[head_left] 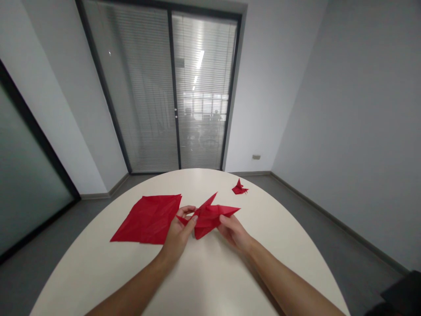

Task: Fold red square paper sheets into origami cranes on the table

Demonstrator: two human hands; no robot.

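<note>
1. The folded red paper [210, 216] is between the two hands, in front of the person, and it seems to be a little above the table [197, 281].
2. It may tear or get a wrong crease, if the hands pull apart too strongly, because the paper looks thin.
3. Its pointed ends may also bend, if the thumbs press too hard.
4. The left hand [179, 231] is partly closed and pinches the paper at its left side, with the thumb on top.
5. The right hand [235, 231] is also partly closed and grips the right side; its fingers underneath are mostly hidden.
6. Flat red sheets [149, 219] lie just beside the left hand; a small folded red piece [239, 189] rests farther away, toward the right.
</note>
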